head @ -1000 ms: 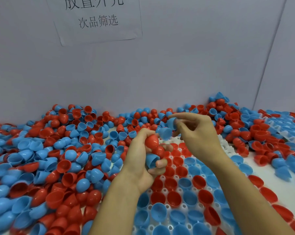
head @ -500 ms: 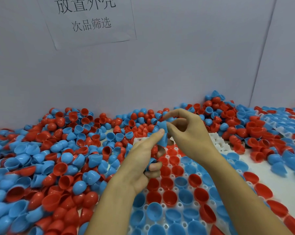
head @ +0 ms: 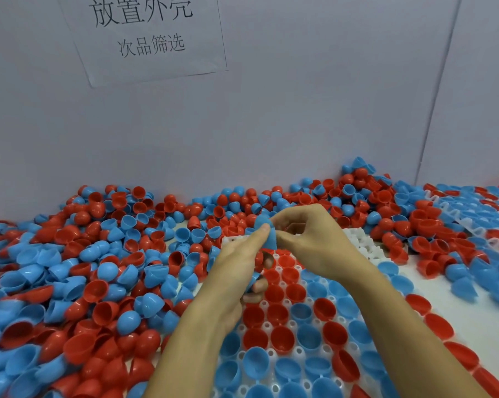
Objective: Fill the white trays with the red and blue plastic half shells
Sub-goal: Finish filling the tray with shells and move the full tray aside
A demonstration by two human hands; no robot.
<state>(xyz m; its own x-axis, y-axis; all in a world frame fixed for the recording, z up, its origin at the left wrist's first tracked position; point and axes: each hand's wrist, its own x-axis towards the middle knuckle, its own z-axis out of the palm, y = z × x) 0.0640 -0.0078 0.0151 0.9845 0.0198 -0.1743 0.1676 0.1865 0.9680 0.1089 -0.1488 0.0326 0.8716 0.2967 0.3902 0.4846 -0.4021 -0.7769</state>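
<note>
We record first the grey partition wall (head: 300, 116), which closes off the far side of the scene behind the white moulded plastic tray (head: 360, 242), our landmark throughout. Fixed high on that wall, up and to the left of the tray, is a white paper sign (head: 144, 38) printed with black characters. Next in size we list the loose heap of red and blue plastic half shells (head: 78, 277), spread to the left of the tray and along its far edge. A second white tray (head: 472, 222), partly filled, lies to the right of the landmark tray, against the far right edge of view. The landmark tray itself carries rows of red and blue shells seated open side up in its sockets, with bare white sockets showing at its far right corner. Above its far end we note the right hand (head: 311, 239), thumb and forefinger pinching a single blue half shell (head: 267, 232), the remaining fingers curled. The left hand (head: 239, 265) meets it from the tray's left side, forefinger extended and touching that same blue shell, while its lower fingers curl round further shells held against the palm; how many we cannot tell.
</note>
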